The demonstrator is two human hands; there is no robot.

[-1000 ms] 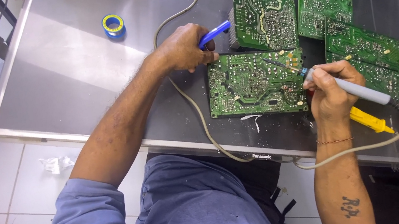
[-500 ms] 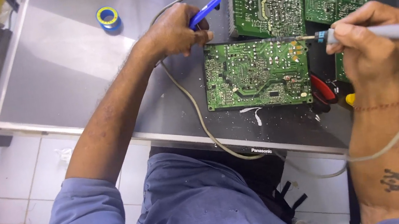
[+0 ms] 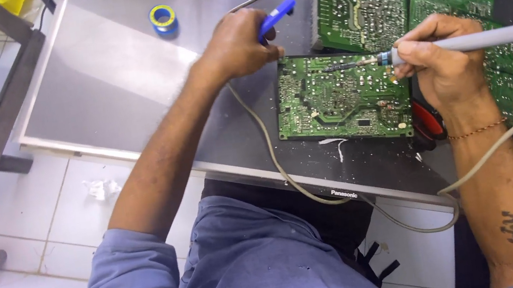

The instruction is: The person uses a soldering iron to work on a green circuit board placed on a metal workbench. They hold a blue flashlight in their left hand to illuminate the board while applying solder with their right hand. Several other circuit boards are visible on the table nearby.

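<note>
Your right hand (image 3: 442,64) is gripping the soldering iron (image 3: 456,43) over the circuit board (image 3: 337,96); your left hand (image 3: 236,46), clenching the blue tool (image 3: 275,14), is risking burns nearby.

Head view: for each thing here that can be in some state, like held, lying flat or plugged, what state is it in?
soldering iron: held in right hand, tip over the near board
blue tool: gripped in left hand
near circuit board: flat, solder side up
far circuit board: flat, untouched
blue tape roll: lying flat, apart from the hands
grey cable: slack, hanging over the table edge
</note>
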